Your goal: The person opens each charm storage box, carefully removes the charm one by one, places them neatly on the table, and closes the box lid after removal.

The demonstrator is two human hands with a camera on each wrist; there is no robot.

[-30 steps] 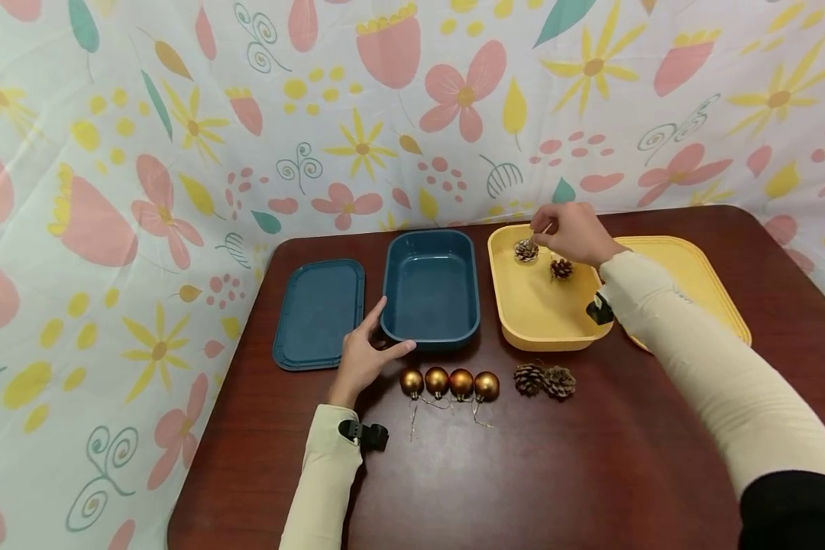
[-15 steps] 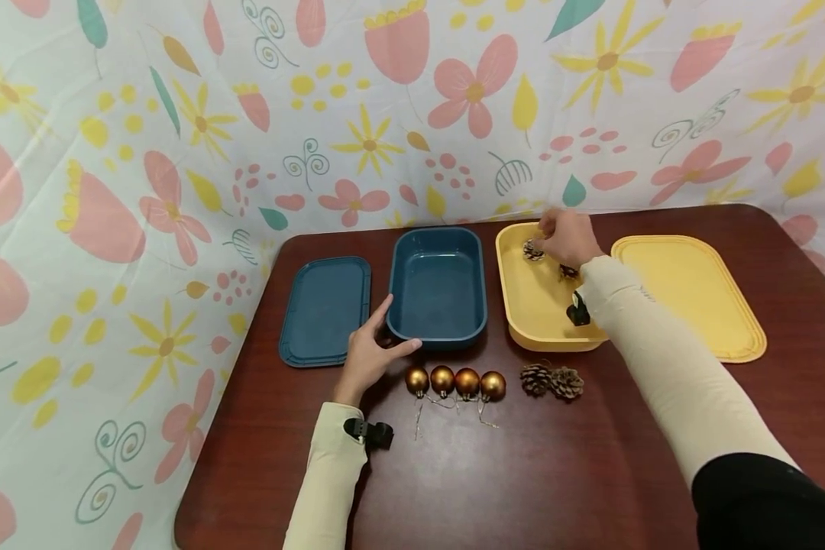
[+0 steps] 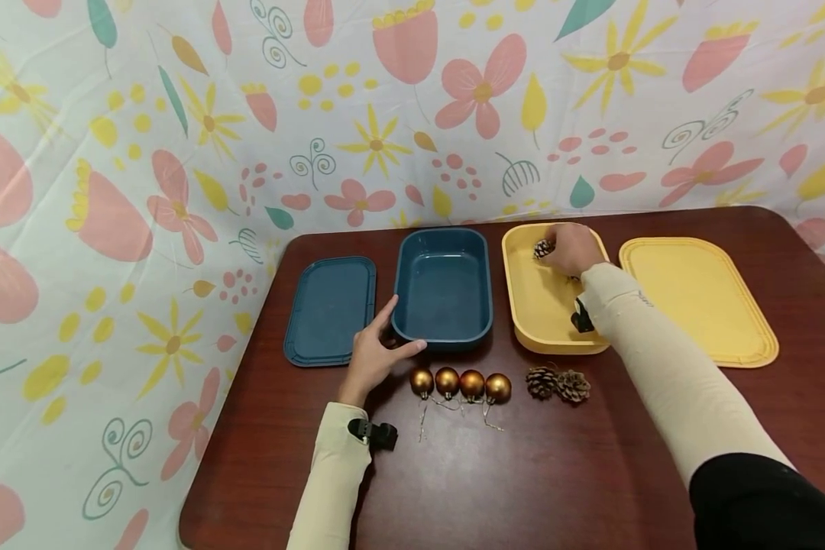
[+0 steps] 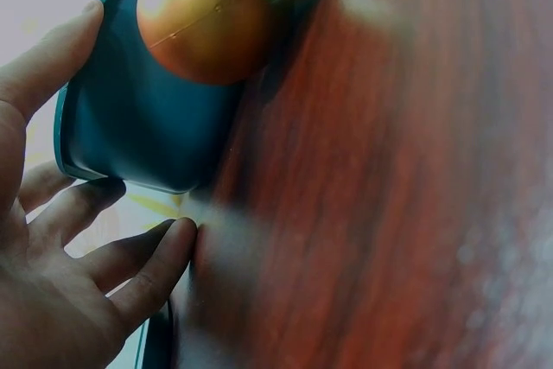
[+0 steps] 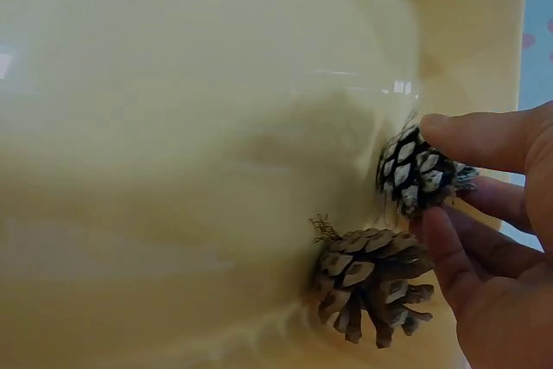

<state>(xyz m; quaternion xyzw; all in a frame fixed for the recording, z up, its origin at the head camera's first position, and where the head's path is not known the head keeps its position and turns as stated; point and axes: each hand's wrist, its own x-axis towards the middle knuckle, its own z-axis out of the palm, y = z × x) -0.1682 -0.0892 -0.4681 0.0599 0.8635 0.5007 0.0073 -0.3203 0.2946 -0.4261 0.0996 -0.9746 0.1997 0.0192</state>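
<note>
With the yellow box (image 3: 538, 309) as the landmark, the right hand (image 3: 572, 250) reaches inside it and pinches one pine cone (image 5: 419, 174) between thumb and fingers near the far left corner; a second cone (image 5: 371, 278) lies close by, so stray fingertips could nudge it, and the rough scales could let the held one slip. The right sleeve (image 3: 667, 359) crosses above the box's right side, and a careless swing could catch the rim and shift the box, since the left hand (image 3: 371, 359) is elsewhere: fingers spread, it rests against the near left corner of the blue box (image 3: 443, 290), just left of the yellow one. Four baubles (image 3: 471, 386) lie in front and to the left; being round, they could roll if that wrist brushed them. Two more cones (image 3: 540, 383) sit just in front, the yellow lid (image 3: 697, 302) to the right, the blue lid (image 3: 331, 312) farthest left. Under everything is a glossy, red-brown wood-grain table (image 3: 543, 473); behind the yellow box, and well off to its left, hangs white cloth (image 3: 412, 164) printed with flowers and leaves.
</note>
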